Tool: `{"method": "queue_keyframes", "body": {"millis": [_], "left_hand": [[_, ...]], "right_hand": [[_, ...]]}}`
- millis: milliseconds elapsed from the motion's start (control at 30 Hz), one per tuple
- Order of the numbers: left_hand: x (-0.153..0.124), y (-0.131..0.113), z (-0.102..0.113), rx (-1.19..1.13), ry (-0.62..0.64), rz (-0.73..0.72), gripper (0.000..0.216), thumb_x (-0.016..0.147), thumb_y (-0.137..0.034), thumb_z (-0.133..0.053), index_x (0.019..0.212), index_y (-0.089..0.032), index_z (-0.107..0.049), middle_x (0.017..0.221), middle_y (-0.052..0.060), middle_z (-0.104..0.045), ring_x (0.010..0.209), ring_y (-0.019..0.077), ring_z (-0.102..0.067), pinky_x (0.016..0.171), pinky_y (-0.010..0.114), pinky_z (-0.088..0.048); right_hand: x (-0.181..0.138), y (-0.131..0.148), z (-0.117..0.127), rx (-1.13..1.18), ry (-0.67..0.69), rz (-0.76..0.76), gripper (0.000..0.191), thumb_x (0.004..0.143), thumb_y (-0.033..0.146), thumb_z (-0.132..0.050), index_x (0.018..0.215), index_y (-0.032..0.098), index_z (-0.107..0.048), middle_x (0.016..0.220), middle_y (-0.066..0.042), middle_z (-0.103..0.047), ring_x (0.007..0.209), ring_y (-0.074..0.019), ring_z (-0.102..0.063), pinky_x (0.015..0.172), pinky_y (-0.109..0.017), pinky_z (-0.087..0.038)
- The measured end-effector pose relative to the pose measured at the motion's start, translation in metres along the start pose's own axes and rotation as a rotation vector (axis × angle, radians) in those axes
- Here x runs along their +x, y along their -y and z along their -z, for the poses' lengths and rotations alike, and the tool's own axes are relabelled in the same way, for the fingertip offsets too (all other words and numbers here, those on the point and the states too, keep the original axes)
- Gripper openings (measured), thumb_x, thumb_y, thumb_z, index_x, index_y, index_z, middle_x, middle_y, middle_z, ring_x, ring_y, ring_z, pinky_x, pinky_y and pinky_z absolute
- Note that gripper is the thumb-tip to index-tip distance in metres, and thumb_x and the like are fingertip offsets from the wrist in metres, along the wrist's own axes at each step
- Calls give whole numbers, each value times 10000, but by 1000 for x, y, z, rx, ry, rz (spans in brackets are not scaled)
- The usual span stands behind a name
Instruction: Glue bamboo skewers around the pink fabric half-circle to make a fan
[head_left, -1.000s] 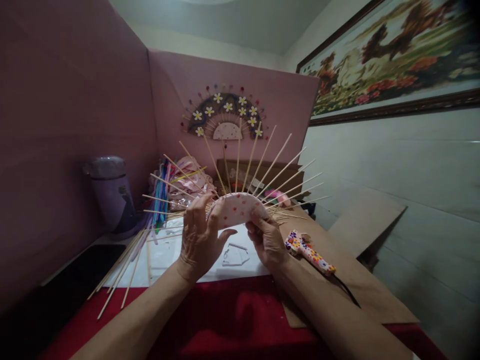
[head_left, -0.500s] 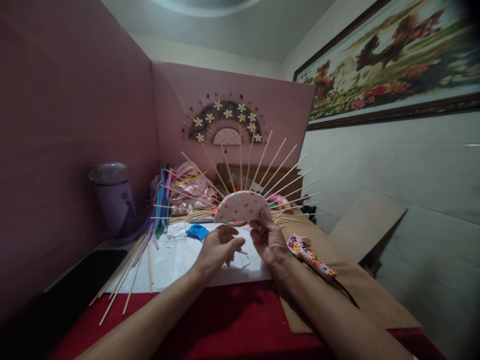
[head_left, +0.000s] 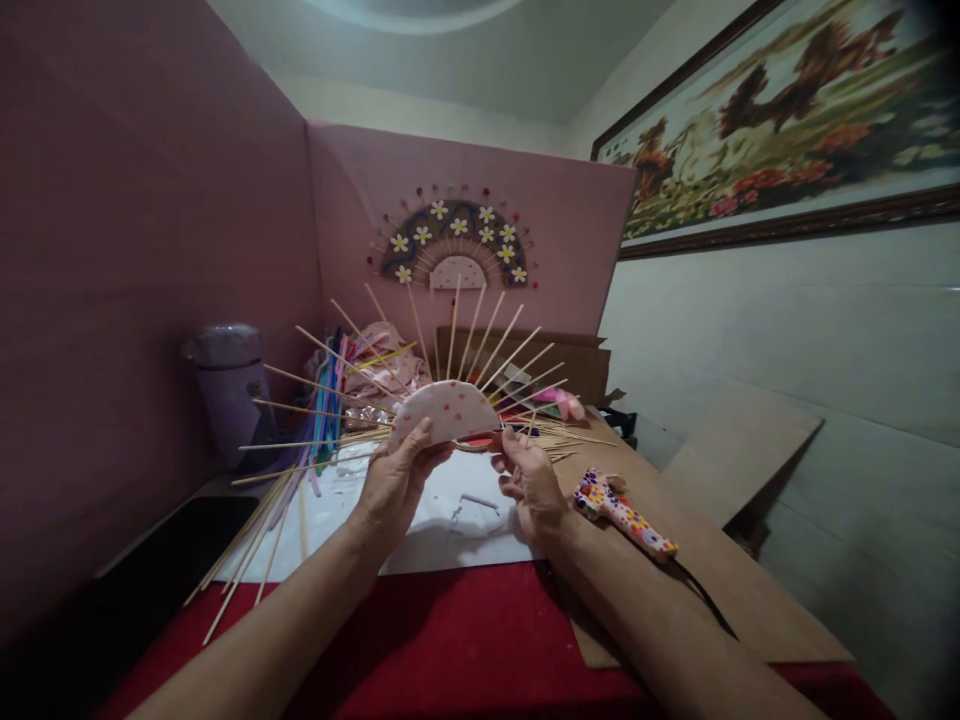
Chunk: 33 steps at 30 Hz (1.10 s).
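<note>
I hold up a half-made fan: a white half-disc with red dots point(head_left: 448, 412) from which several thin bamboo sticks point(head_left: 322, 352) spread like rays. My left hand point(head_left: 396, 480) grips the disc's lower left edge, thumb on its face. My right hand point(head_left: 529, 480) is at the disc's lower right corner, fingers curled, its fingertips at the rim; whether it still grips is unclear. The fan is tilted to the left above a white sheet point(head_left: 450, 520).
A glue gun with a coloured dot pattern point(head_left: 621, 510) lies on brown cardboard point(head_left: 720, 580) to the right. Loose sticks point(head_left: 247, 550) lie at the left by a purple jar point(head_left: 225, 390). A finished flower fan point(head_left: 452, 245) hangs on the pink board. Red cloth covers the near table.
My left hand let go of the disc, dropped, then took hold of its left edge again. The fan swung left and tilted; my right hand slid to the right corner.
</note>
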<state>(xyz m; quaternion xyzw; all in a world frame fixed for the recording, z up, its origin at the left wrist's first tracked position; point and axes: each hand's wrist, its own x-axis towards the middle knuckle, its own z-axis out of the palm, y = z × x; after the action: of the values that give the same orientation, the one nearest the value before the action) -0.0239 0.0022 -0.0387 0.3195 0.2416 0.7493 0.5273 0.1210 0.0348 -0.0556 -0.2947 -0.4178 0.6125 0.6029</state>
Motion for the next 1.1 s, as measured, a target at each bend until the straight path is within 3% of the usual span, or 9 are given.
{"method": "queue_keyframes", "body": {"millis": [67, 167, 267, 467, 700, 933, 1100], "left_hand": [[3, -1, 3, -2, -33, 6, 262, 620, -150, -763, 848, -114, -638, 748, 35, -694, 650, 141, -662, 658, 255, -554], [5, 1, 6, 11, -55, 42, 241, 620, -160, -760, 818, -104, -635, 711, 39, -696, 615, 139, -661, 640, 253, -563], [4, 5, 7, 39, -68, 105, 225, 624, -180, -761, 782, -88, -630, 649, 54, -687, 588, 149, -660, 609, 241, -564], [0, 12, 7, 127, -7, 218, 260, 682, -185, -728, 898, -71, -638, 748, 84, -707, 592, 146, -658, 607, 241, -569], [-5, 13, 5, 175, 67, 245, 331, 705, -210, -717, 994, -71, -635, 793, 97, -707, 644, 152, -662, 610, 229, -557], [-6, 13, 4, 200, 38, 258, 339, 654, -246, -752, 911, -54, -641, 740, 92, -692, 560, 140, -638, 559, 223, -535], [-7, 13, 4, 191, 42, 251, 321, 635, -239, -762, 869, -49, -649, 726, 90, -690, 571, 145, -641, 566, 227, -535]], "right_hand": [[1, 0, 2, -56, -14, 130, 278, 739, 446, -621, 695, 173, -598, 619, 33, -533, 496, -62, -384, 407, -168, -236], [3, 0, 5, -148, -6, 357, 336, 838, 451, -481, 705, 183, -632, 721, 1, -597, 627, -96, -477, 591, -220, -386], [4, 4, 7, -212, 6, 488, 398, 895, 480, -389, 801, 200, -656, 835, -16, -628, 728, -117, -509, 688, -250, -400], [2, 11, 5, -183, 37, 545, 212, 795, 394, -615, 721, 196, -608, 580, 41, -519, 534, -88, -442, 531, -225, -357], [-2, 9, 2, -243, 111, 540, 151, 766, 320, -654, 829, 184, -679, 696, -20, -672, 540, -98, -531, 461, -215, -404], [8, 7, 7, -151, -34, 524, 183, 757, 327, -666, 855, 173, -678, 735, -35, -689, 594, -121, -592, 476, -228, -480], [10, 6, 8, -148, 43, 496, 209, 777, 353, -644, 859, 164, -679, 748, -43, -692, 585, -119, -594, 496, -245, -496]]}}
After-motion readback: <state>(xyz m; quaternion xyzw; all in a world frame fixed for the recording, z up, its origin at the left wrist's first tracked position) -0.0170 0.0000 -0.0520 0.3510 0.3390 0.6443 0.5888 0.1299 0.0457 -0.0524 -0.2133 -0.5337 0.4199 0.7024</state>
